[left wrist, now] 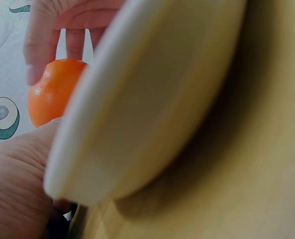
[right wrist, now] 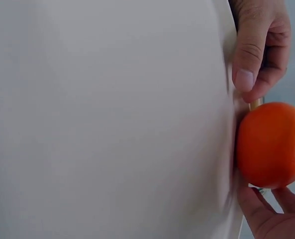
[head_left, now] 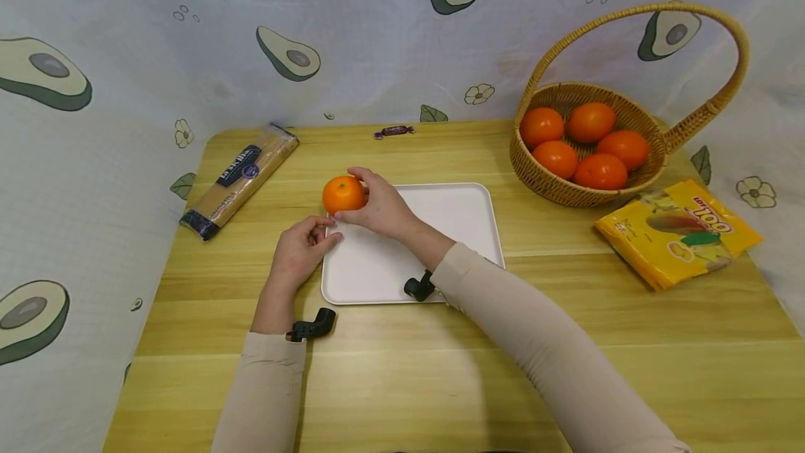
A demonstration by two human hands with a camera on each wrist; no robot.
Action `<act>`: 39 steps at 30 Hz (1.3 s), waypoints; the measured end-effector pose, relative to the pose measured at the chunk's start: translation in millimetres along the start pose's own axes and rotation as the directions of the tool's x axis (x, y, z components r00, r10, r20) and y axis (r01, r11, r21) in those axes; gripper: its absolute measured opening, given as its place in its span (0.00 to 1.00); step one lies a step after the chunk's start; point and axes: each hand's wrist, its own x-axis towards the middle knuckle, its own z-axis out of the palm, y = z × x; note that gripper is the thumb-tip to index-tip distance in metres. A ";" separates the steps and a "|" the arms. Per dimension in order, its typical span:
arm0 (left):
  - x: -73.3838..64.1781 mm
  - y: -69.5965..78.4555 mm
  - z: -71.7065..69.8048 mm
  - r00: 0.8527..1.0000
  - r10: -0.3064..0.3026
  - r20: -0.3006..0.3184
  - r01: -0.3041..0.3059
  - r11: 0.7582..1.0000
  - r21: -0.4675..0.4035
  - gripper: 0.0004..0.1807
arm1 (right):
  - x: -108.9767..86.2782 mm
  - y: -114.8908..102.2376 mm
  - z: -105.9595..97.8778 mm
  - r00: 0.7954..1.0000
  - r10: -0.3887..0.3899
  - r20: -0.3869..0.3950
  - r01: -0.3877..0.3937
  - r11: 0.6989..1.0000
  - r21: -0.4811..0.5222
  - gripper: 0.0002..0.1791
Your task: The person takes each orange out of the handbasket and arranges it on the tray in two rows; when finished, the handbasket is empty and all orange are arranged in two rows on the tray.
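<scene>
An orange (head_left: pixel 343 195) with a small green stem mark sits at the far left corner of a white tray (head_left: pixel 434 229). Thumb and fingers of my right hand (head_left: pixel 385 207) grip it from the right, the forearm reaching across the tray. Just nearer, my left hand (head_left: pixel 298 252) pinches the tray's left rim, thumb over the inside. From the right wrist, the orange (right wrist: pixel 271 144) shows close against the rim, below the left thumb (right wrist: pixel 244 77). The left wrist view has the tray's pale side (left wrist: pixel 112 124) large in front, partly hiding the orange (left wrist: pixel 55 92).
A wicker basket (head_left: pixel 553 191) with a tall handle holds several orange-red round fruits (head_left: pixel 591 122) at the back right. In front of it lies a yellow snack bag (head_left: pixel 679 233). A pasta packet (head_left: pixel 242 180) lies back left, and a purple wrapped candy (head_left: pixel 394 131) near the back edge.
</scene>
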 end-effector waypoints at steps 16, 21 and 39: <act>-3.4 1.0 6.3 1.000 0.017 -0.009 -0.017 1.000 -0.001 0.15 | -41.1 3.3 -56.8 0.997 -0.026 -0.066 0.022 0.998 -0.055 0.48; -3.9 2.1 6.0 0.999 0.028 -0.017 -0.028 1.000 0.007 0.15 | -62.3 14.4 -89.3 0.998 -0.005 -0.067 -0.007 0.983 -0.181 0.48; -2.8 1.3 2.4 1.000 0.003 -0.015 -0.003 1.000 -0.009 0.15 | -115.1 64.4 -249.8 0.980 0.049 -0.192 -0.147 0.829 -0.539 0.48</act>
